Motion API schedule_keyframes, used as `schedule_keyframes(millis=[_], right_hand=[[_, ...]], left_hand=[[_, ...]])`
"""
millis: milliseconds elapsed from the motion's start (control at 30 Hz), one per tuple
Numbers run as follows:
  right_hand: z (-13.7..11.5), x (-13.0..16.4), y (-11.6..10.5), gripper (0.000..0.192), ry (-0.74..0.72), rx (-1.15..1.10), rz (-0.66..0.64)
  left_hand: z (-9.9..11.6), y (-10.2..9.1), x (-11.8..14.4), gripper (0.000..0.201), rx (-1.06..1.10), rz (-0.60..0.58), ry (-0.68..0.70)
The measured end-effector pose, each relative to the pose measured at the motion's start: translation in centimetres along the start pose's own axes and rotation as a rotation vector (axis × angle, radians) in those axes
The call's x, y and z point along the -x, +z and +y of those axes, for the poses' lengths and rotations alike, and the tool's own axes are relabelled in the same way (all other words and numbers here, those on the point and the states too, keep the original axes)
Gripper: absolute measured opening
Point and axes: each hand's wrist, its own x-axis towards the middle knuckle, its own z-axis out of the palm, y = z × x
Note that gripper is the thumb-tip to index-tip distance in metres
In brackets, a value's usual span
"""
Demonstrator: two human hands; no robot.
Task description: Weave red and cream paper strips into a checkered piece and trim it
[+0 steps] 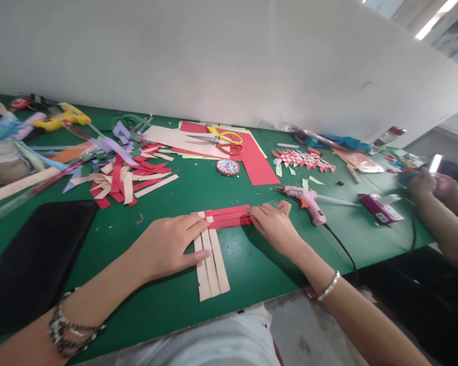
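Observation:
Beige paper strips [212, 269] lie side by side on the green table, crossing red paper strips [229, 217] in a small woven corner. My left hand [171, 244] rests over that corner, fingers stretched flat on the paper and thumb apart on the beige strips. At the right end of the red strips, my right hand [273, 223] has its fingertips closed on the paper; part of its grip is hidden. Just right of it lies a pink glue gun [306, 199] with a glue stick in its back.
Loose red and beige strips [125, 175] lie left, near a black pad [38, 259]. Behind are yellow-handled scissors [223, 140], red paper sheets [257, 162], a round tin of pins [228, 166] and a red-white woven piece [303, 158]. Another person's hands [423, 183] work at right, past a purple box [381, 208].

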Motion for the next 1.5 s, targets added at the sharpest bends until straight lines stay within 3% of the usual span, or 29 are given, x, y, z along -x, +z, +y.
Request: schedule_keyframes(millis=[200, 400, 533, 1500], right_hand=[[-0.4, 0.5, -1.3, 0.022, 0.110, 0.000, 0.161], [-4.7, -0.2, -2.4, 0.031, -0.097, -0.105, -0.028], [-5.9, -0.4, -2.0, 0.039, -0.131, -0.157, -0.103], [-2.0, 1.8, -2.2, 0.031, 0.124, -0.119, -0.112]], left_hand=[[0.0, 0.0, -0.1, 0.059, 0.004, -0.006, 0.003], [-0.1, 0.0, 0.0, 0.056, -0.004, 0.011, 0.037], [-0.1, -0.1, 0.0, 0.052, -0.003, 0.026, 0.057], [-0.2, -0.2, -0.3, 0.048, 0.035, 0.001, 0.043]])
